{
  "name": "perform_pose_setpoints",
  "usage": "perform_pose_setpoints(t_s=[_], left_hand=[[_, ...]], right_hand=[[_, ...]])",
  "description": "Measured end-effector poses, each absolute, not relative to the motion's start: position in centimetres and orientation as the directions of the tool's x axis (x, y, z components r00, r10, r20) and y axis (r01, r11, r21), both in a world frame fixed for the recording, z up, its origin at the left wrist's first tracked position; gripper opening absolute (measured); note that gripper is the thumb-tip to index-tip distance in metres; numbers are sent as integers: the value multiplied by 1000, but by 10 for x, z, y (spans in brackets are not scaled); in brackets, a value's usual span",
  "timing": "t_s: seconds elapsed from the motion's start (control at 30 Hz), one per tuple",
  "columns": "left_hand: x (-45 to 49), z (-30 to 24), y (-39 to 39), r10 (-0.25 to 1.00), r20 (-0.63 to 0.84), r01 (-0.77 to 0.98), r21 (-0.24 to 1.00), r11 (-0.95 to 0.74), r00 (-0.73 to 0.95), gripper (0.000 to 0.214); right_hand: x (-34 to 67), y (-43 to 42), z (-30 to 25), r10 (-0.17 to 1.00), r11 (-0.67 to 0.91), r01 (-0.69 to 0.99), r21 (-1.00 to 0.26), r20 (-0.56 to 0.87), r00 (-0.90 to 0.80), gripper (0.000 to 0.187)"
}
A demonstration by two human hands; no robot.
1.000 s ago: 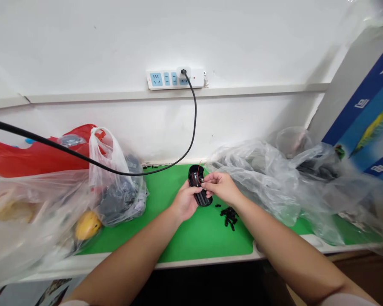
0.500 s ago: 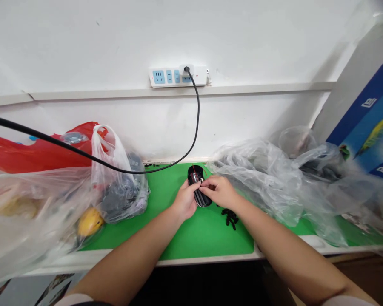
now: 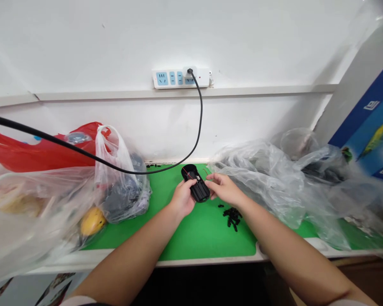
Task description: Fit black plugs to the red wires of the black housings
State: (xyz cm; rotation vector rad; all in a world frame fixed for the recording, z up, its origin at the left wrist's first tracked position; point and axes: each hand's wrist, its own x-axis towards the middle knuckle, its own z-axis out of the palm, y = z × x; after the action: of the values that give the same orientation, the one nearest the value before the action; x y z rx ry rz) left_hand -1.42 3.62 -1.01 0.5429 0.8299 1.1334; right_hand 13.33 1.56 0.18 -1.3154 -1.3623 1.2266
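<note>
My left hand (image 3: 183, 198) grips an oblong black plastic casing (image 3: 200, 193) from its left side, with the thumb on top. The casing has a rounded far end, ribbed slots at its near end and small metal parts in the middle. Thin red wire runs over its far part. My right hand (image 3: 225, 188) is at the casing's right edge, thumb and curled fingers closed against it; part of the fingertips is hidden. Another thin wire end sticks up beside the right fingertips. Below the right hand, a small heap of black pieces (image 3: 232, 217) lies on the green mat (image 3: 207, 244).
Clear plastic bags (image 3: 261, 170) cover the right side, before a blue printed box (image 3: 379, 127). At left are a tied bag (image 3: 124, 191), a red bag (image 3: 51, 153) and a yellow item (image 3: 93, 221). A black cable (image 3: 201, 114) hangs from the power strip (image 3: 181, 78).
The casing has turned, its far end swinging left, so more of its inside shows. My right fingers have moved from its middle to its right edge. The view has shifted slightly.
</note>
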Motion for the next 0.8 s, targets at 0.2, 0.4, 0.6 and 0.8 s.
perform_pose_setpoints(t_s=[0.2, 0.4, 0.6, 0.8], left_hand=[[-20, -3, 39, 954, -224, -559, 773, 299, 201, 21], [-29, 2, 42, 895, -289, -546, 715, 438, 340, 22], [-39, 3, 44, 891, -161, -574, 713, 403, 425, 36], [-53, 6, 51, 913, -66, -647, 686, 335, 403, 66]], right_hand=[[125, 10, 5, 970, -181, -79, -980, -166, -175, 27], [124, 12, -2, 979, -136, -140, -981, -112, -173, 25], [129, 4, 9, 994, -68, -189, -980, -52, -92, 23], [155, -39, 31, 998, 6, -197, -980, 16, -53, 36]])
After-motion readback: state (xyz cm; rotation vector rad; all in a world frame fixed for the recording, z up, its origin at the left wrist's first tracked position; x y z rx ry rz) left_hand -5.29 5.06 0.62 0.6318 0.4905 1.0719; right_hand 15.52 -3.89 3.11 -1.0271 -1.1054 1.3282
